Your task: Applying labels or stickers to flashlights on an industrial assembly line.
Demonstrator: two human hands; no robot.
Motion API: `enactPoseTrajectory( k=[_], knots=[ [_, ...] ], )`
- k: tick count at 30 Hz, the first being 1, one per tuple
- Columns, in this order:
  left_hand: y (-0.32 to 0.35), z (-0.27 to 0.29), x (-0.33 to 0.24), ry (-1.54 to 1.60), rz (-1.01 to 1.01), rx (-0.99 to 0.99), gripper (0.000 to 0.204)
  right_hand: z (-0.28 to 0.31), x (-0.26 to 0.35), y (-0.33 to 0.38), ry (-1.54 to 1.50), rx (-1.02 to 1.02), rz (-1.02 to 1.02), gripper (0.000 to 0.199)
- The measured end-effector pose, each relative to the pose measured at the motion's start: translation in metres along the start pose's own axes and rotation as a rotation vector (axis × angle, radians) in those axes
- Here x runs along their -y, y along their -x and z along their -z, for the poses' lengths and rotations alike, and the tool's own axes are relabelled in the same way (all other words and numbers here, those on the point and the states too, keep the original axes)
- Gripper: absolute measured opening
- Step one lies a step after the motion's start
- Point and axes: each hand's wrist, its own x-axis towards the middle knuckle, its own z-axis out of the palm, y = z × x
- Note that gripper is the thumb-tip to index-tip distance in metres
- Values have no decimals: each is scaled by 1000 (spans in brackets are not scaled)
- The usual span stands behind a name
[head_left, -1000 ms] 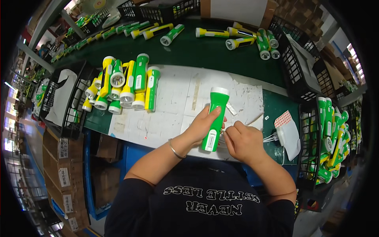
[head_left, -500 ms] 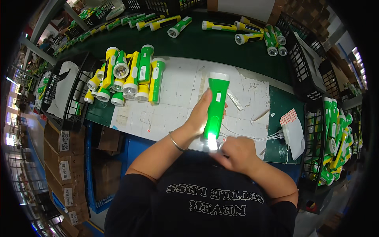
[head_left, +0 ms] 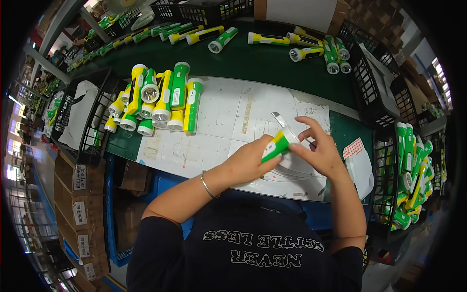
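My left hand (head_left: 253, 158) is wrapped round a green and yellow flashlight (head_left: 276, 147), which tilts with its pale head up and to the right. Most of its body is hidden in that hand. Beside the head is my right hand (head_left: 318, 148), fingers curved and apart, its thumb at the rim. Both hands are over the white board (head_left: 219, 112) on the bench. A pale strip (head_left: 278, 118) shows just beyond the flashlight, and white cables (head_left: 296, 173) lie below it.
To the left, several flashlights (head_left: 163, 97) are piled up. More flashlights (head_left: 267, 39) lie along the far green bench top (head_left: 262, 63). Black crates stand at both sides; the right crate (head_left: 386, 180) holds flashlights. A white packet (head_left: 359, 165) with a red-patterned end lies at right.
The flashlight was upright with its base glowing; now it is tilted to the right and no glow shows. My right hand has moved from its base up to its head.
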Motion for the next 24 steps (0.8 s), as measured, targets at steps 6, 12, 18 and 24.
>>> enactPoseTrajectory(
  k=[6,12,18,24],
  knots=[
    [18,35,-1,-553,-33,118,44,8,-20,4,-108,226,100,57],
    [34,55,2,-611,42,126,39,6,-26,8,-210,213,93,58],
    [24,42,0,-522,51,171,41,4,-20,7,-271,248,-36,59],
    [19,39,0,-421,54,182,45,-5,-21,4,-262,241,27,59]
  ],
)
